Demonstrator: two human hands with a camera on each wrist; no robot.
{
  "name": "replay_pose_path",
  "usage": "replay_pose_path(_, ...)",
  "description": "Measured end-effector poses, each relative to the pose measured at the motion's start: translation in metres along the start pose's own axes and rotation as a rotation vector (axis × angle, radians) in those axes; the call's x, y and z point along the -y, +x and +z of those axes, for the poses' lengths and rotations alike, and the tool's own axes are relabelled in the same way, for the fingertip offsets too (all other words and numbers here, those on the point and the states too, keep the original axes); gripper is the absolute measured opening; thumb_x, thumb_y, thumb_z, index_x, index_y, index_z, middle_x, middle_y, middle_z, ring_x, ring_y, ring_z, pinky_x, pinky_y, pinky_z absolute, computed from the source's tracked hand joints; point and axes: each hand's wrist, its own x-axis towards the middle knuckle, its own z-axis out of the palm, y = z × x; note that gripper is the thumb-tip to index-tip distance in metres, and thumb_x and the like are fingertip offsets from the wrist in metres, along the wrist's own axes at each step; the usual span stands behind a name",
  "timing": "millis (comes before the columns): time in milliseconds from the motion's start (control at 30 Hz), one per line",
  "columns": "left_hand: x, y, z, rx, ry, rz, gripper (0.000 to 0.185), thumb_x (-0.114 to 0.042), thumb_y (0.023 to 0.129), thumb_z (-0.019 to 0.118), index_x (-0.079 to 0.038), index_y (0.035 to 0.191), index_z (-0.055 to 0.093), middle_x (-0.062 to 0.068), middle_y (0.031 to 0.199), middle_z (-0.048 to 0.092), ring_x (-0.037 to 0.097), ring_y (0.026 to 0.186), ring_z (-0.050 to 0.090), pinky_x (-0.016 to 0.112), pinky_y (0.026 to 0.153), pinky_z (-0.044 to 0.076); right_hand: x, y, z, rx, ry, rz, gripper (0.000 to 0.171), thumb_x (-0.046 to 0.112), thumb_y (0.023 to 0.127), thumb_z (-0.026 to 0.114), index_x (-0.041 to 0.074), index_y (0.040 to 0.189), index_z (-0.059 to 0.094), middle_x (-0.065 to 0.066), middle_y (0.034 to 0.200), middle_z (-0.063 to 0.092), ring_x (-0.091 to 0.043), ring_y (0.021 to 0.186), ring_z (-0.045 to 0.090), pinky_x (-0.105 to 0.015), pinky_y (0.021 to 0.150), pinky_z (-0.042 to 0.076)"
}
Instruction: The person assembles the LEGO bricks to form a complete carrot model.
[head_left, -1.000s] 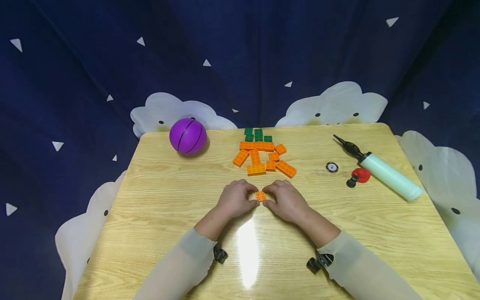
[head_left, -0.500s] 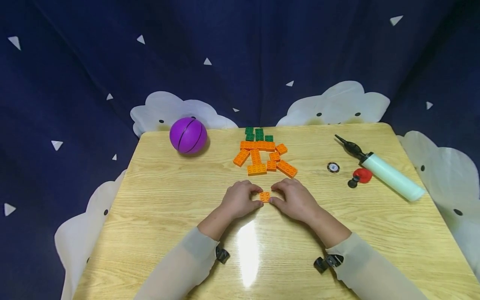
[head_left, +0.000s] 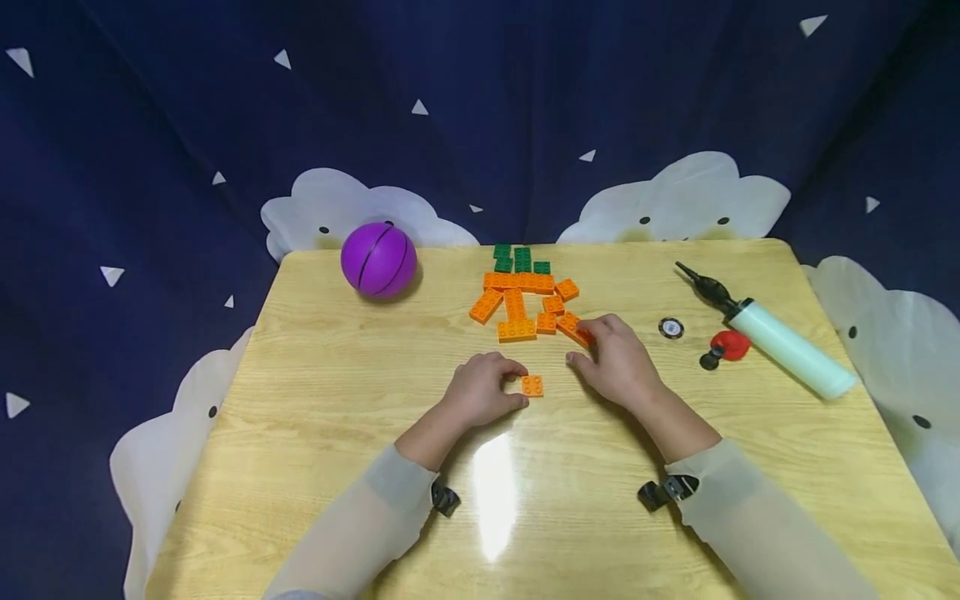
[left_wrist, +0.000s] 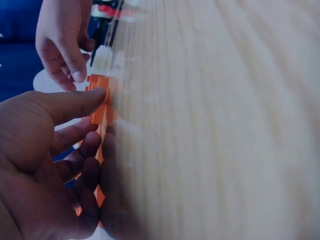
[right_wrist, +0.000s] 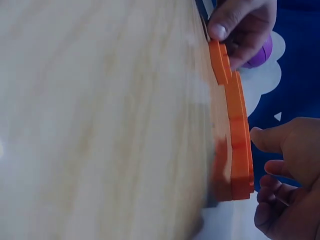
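On the tabletop, a small square orange building brick [head_left: 532, 385] lies flat with its studs up. My left hand [head_left: 483, 390] pinches its left side between thumb and index finger. In the left wrist view the thumb lies against the orange brick [left_wrist: 101, 114]. My right hand [head_left: 621, 362] is off to the right, reaching over a longer orange brick [head_left: 572, 328], whose right end its fingers overlap in the head view. In the right wrist view, the fingers of the right hand [right_wrist: 295, 175] are loosely bent, with nothing between them and the thumb.
More orange bricks [head_left: 516, 332] lie grouped beyond the hands, with several green bricks [head_left: 522, 260] behind. A purple ball [head_left: 378, 259] sits back left. At right are a round chip [head_left: 671, 327], a red-and-black item [head_left: 729, 345] and a hand pump [head_left: 787, 348].
My right hand has let go of the small brick's side and moved up and right toward the long orange brick. The left hand keeps its pinch, shifted slightly right with the brick.
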Motion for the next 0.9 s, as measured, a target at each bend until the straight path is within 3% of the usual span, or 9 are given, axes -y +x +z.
replay_pose_path(300, 0.001, 0.003, -0.002, 0.007, 0.014, 0.005, 0.039, -0.04, 0.088, 0.083, -0.026, 0.124, 0.076, -0.007, 0.105, 0.067, 0.019, 0.101, 0.061, 0.043, 0.081, 0.049, -0.01, 0.017, -0.003, 0.015, -0.051, 0.055, 0.06, 0.031, 0.094, 0.077, -0.001, 0.141, 0.057, -0.023, 0.131, 0.057, -0.043, 0.12, 0.053, -0.057, 0.102, 0.045)
replay_pose_path(500, 0.001, 0.003, -0.001, 0.014, -0.002, 0.004, 0.041, -0.041, 0.087, 0.083, -0.026, 0.125, 0.075, -0.007, 0.104, 0.066, 0.018, 0.101, 0.061, 0.043, 0.082, 0.049, -0.013, 0.021, -0.001, 0.037, -0.082, 0.08, 0.052, 0.026, 0.095, 0.075, -0.004, 0.135, 0.062, -0.024, 0.127, 0.062, -0.043, 0.117, 0.056, -0.056, 0.1, 0.046)
replay_pose_path(767, 0.008, 0.002, -0.002, 0.029, -0.113, 0.005, 0.045, -0.039, 0.087, 0.084, -0.022, 0.127, 0.072, -0.007, 0.108, 0.066, 0.015, 0.102, 0.06, 0.039, 0.094, 0.049, -0.013, 0.015, -0.003, 0.01, -0.04, 0.073, 0.047, 0.024, 0.095, 0.072, -0.002, 0.134, 0.064, -0.023, 0.124, 0.064, -0.041, 0.114, 0.058, -0.056, 0.097, 0.047)
replay_pose_path(900, 0.014, 0.0, -0.004, 0.023, -0.198, 0.008, 0.045, -0.035, 0.087, 0.085, -0.019, 0.127, 0.072, -0.006, 0.106, 0.065, 0.013, 0.096, 0.058, 0.035, 0.091, 0.049, -0.009, 0.005, -0.004, -0.015, -0.002, 0.055, 0.047, 0.024, 0.095, 0.073, 0.0, 0.134, 0.064, -0.022, 0.127, 0.064, -0.041, 0.116, 0.058, -0.057, 0.099, 0.046)
